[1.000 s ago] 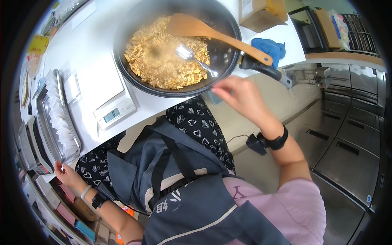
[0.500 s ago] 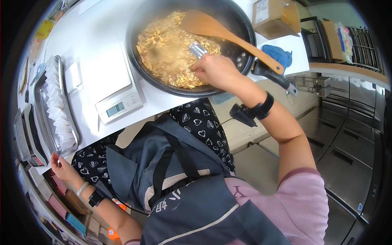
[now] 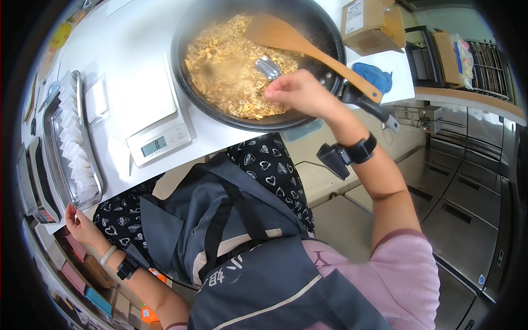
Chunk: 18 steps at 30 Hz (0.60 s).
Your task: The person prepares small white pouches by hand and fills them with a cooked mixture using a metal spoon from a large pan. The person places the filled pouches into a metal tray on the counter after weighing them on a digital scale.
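Observation:
A large black pan full of golden toasted flakes sits on the white counter. A wooden spatula rests across the pan, its handle over the right rim. My right hand is over the pan's near edge, gripping the handle of a metal spoon whose bowl lies in the flakes. My left hand rests low at the counter's left end, fingers loosely curled, holding nothing that I can see.
A white digital scale stands left of the pan. A metal tray of white paper sachets lies further left. A cardboard box and a blue cloth sit beyond the pan. Steel drawers line the right.
My right hand rose from below the pan handle to the pan and took hold of the metal spoon in the flakes. The left hand stayed at the counter's end.

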Motion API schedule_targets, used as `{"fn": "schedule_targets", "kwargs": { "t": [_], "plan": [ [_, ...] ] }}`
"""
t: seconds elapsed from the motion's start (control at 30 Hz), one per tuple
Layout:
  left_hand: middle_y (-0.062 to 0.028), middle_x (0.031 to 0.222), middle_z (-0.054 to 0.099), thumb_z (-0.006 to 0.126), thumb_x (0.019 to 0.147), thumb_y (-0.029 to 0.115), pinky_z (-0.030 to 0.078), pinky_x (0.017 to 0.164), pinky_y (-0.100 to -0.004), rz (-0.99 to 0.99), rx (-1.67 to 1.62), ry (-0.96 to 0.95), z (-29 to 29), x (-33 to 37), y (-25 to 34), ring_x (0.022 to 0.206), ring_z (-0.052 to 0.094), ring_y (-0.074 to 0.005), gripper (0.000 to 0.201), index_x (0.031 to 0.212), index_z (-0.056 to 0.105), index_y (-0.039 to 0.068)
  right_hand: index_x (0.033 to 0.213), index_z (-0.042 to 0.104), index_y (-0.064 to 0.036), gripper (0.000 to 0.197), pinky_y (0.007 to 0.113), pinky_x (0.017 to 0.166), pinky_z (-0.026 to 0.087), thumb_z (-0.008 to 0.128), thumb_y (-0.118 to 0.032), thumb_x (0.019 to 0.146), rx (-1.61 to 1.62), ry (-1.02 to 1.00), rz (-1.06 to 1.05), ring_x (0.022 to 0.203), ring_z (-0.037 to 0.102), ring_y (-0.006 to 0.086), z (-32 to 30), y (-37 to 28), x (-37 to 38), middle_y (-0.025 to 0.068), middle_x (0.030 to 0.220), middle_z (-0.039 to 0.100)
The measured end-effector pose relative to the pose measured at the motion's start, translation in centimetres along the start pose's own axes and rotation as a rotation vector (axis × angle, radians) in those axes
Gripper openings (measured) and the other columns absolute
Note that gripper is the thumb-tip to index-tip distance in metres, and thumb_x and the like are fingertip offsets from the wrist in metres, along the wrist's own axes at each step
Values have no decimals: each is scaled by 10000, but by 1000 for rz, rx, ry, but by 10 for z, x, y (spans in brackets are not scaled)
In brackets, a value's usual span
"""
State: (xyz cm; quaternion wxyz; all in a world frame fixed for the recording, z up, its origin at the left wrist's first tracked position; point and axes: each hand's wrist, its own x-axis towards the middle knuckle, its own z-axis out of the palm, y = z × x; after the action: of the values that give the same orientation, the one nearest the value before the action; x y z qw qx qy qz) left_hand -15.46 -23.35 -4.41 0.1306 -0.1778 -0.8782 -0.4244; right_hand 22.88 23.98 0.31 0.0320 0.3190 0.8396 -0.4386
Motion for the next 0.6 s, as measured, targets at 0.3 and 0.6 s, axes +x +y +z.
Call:
{"fn": "schedule_targets", "kwargs": {
  "t": [0.3, 0.6],
  "plan": [
    [-99, 1033, 610, 538, 837, 12, 449, 842, -260, -5, 1, -5, 2, -1, 3, 933, 585, -161, 289, 1121, 575, -26, 1057, 613, 23, 237, 191, 605, 488, 554, -157, 915, 1083, -237, 340, 772, 646, 97, -15, 1, -11, 77, 917, 679],
    [-94, 1030, 619, 545, 836, 19, 455, 828, -256, 2, 9, -4, 0, 3, -7, 924, 593, -155, 282, 1112, 585, -19, 1091, 579, 77, 288, 211, 587, 482, 510, -144, 920, 1152, -236, 343, 790, 652, 117, -18, -5, -14, 111, 927, 676]
  ]
}}
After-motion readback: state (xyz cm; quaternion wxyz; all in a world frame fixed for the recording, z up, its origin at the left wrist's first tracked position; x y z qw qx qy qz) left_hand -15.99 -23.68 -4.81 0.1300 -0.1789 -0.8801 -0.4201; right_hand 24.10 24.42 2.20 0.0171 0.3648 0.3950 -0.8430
